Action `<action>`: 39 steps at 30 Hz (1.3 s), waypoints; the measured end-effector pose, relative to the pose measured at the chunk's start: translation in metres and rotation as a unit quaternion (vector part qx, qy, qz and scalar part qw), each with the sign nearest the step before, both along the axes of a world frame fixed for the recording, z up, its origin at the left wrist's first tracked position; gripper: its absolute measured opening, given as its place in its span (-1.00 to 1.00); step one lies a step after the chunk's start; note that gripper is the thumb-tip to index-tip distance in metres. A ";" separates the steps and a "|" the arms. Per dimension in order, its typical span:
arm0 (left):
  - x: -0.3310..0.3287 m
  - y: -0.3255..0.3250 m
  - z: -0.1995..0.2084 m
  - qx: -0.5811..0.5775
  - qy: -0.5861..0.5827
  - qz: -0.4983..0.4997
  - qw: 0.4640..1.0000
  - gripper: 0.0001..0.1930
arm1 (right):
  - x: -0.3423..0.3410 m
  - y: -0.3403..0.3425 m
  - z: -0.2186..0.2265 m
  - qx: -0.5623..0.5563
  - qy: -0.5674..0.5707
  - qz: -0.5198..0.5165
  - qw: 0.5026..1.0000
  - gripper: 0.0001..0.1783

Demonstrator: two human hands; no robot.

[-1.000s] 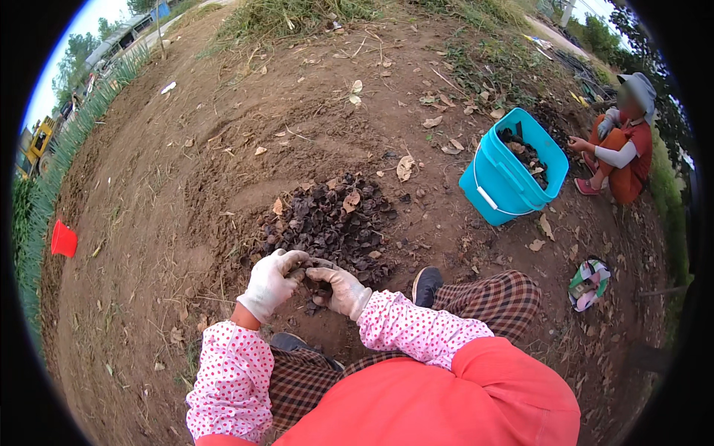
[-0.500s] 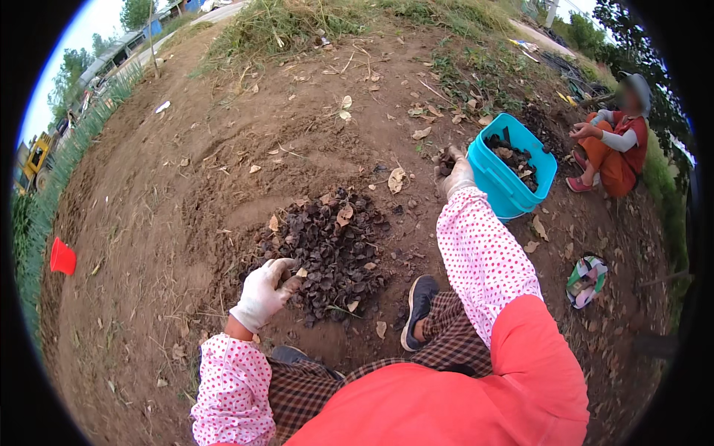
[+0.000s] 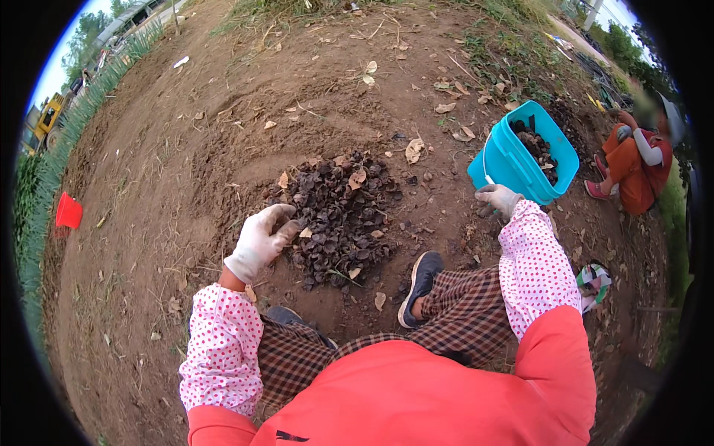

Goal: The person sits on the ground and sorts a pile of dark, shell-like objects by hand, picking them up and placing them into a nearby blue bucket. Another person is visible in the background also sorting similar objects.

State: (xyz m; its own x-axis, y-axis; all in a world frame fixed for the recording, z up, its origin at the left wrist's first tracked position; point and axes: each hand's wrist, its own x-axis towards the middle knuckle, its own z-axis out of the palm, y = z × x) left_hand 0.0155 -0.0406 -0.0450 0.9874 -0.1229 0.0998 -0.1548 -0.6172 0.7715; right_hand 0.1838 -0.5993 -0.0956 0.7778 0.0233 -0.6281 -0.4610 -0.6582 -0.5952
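My left hand (image 3: 260, 241), in a dirty white glove, is at the left edge of a heap of dark, dry, shell-like pieces (image 3: 342, 215) on the soil. Its fingers curve, with a gap between them and the thumb, and nothing shows in the gap. To the right stands a turquoise bucket (image 3: 509, 165), partly filled with dark clumps (image 3: 537, 151). The gloved right hand (image 3: 500, 199) is at its near side, fingers curled by the white grip of the wire handle (image 3: 486, 157). It appears closed on that grip; the fingertips are partly hidden.
A seated person (image 3: 636, 160) in orange trousers is beyond the bucket. A red bucket (image 3: 69, 211) lies far left, and a colourful bag (image 3: 593, 285) sits at the right. My shoes (image 3: 422, 286) are close to the heap. Dry leaves (image 3: 414, 151) litter the soil.
The dark clump that was in my right hand is gone from it. That hand has drawn back from the bucket's rim to its handle, which now shows. The left hand remains beside the heap.
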 end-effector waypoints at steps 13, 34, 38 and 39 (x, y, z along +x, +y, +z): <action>0.014 0.017 0.028 -0.397 0.015 0.180 0.900 -0.50 | 0.012 0.129 -0.042 -0.046 -0.058 0.363 0.929 -0.54; 0.063 0.045 -0.001 -0.492 0.061 0.225 0.839 -0.53 | 0.055 0.226 -0.056 -0.136 -0.083 0.481 0.862 -0.51; 0.040 0.047 0.013 -0.423 0.027 0.227 0.877 -0.53 | 0.044 0.231 -0.045 -0.112 -0.070 0.529 0.838 -0.51; 0.036 0.051 0.011 -0.399 0.020 0.224 0.889 -0.53 | 0.043 0.232 -0.030 -0.128 -0.058 0.558 0.818 -0.51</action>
